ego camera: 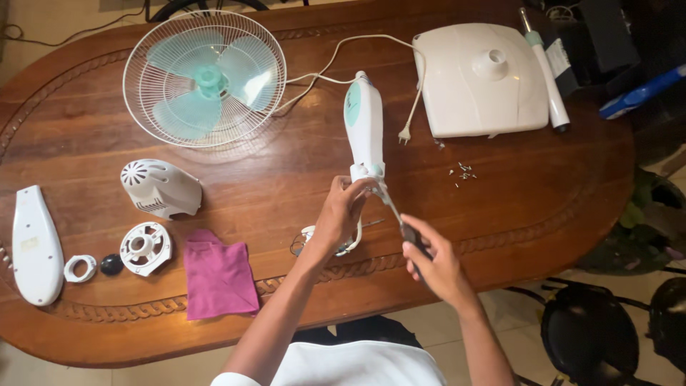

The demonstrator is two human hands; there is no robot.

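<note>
My left hand (341, 214) grips the lower end of a white and teal fan neck housing (364, 125) that stands tilted on the wooden table (543, 193). My right hand (432, 261) holds a screwdriver (394, 213) by its dark handle, with the metal shaft angled up into the joint at the housing's base. A round motor part (309, 241) lies under my left hand, partly hidden. A white power cord with its plug (405, 133) trails from the housing's top.
Far left lies a caged fan head with teal blades (204, 78). A white motor cover (160, 187), a round vented plate (146, 247), a white ring (80, 268), a black knob (111, 264), a long white panel (36, 244) and a pink cloth (218, 275) sit left. Loose screws (462, 172), fan base (480, 78), pole (545, 68) right.
</note>
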